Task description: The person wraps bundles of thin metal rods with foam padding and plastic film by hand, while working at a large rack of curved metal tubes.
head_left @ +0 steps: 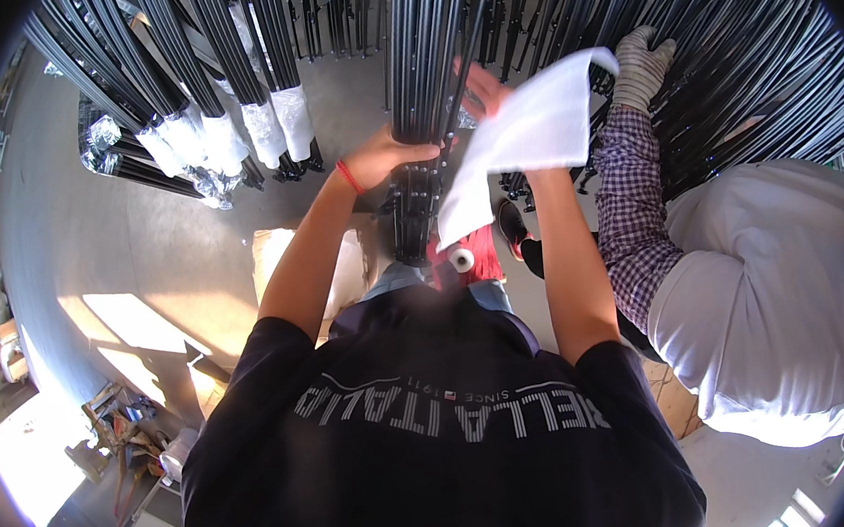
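Observation:
My left hand (pixel 395 155), with a red cord at its wrist, is closed round an upright bundle of thin black rods (pixel 417 93). The bundle's lower end, with small fittings along it, comes down in front of my body. On the bundle's right side is my right hand (pixel 483 87), blurred and partly covered. It seems to grip a thin white sheet (pixel 530 123), which hides its wrist and hangs slanting down to the left beside the rods. Below the bundle's end shows a white roll end (pixel 461 259) against something red.
At the upper left hang several rod bundles with clear-wrapped ends (pixel 221 141). To my right a co-worker in a white top (pixel 766 294) reaches a gloved hand (pixel 638 69) to a broad mass of black rods (pixel 775 52). A wooden stand (pixel 116 441) is at lower left.

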Demonstrator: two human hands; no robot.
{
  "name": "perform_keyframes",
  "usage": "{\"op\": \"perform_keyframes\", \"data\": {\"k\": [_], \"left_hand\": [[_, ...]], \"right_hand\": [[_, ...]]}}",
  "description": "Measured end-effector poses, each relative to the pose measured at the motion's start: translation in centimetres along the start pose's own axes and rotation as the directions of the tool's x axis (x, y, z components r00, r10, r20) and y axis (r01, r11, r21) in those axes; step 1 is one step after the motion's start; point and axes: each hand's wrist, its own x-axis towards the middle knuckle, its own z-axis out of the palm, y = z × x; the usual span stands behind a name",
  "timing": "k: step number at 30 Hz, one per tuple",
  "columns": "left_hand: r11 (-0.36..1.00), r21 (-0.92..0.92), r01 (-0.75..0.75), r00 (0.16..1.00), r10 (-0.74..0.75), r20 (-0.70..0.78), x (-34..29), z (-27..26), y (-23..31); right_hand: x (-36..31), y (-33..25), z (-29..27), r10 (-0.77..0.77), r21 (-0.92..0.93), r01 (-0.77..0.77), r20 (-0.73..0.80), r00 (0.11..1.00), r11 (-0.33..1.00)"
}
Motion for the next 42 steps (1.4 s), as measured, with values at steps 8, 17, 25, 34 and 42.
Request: {"op": "perform_keyframes", "data": {"k": [8,17,25,34,42], "left_hand": [[0.99,0.037,-0.134,0.965,0.139,-0.224,-0.8,0.7,-0.3],[0.975,0.165,-0.15,0.948,0.189,-0.255,-1.1,0.6,0.9],[0.746,0.653,0.134,0.92,0.151,-0.361,2.6,-1.2,-2.8],[0.948,0.101,-0.302,0.927,0.317,-0.202,1.9,1.0,-2.7],[0.869,0.255,-0.424,0.852,0.478,-0.212,1.4,1.1,-4.5]], "right_hand": [[5.8,-3.4,3.7,0.076,0.12,-0.065,-0.09,0.993,0.991],[5.2,-2.9,3.3,0.03,0.16,-0.023,-0.043,0.999,0.987],[4.0,-1.3,0.6,0.154,0.352,-0.046,-0.288,0.945,0.935],[2.5,-1.6,2.4,0.059,0.179,-0.033,-0.142,0.988,0.983],[2.9,-3.1,6.6,-0.215,-0.513,-0.035,-0.419,0.882,0.858]]}}
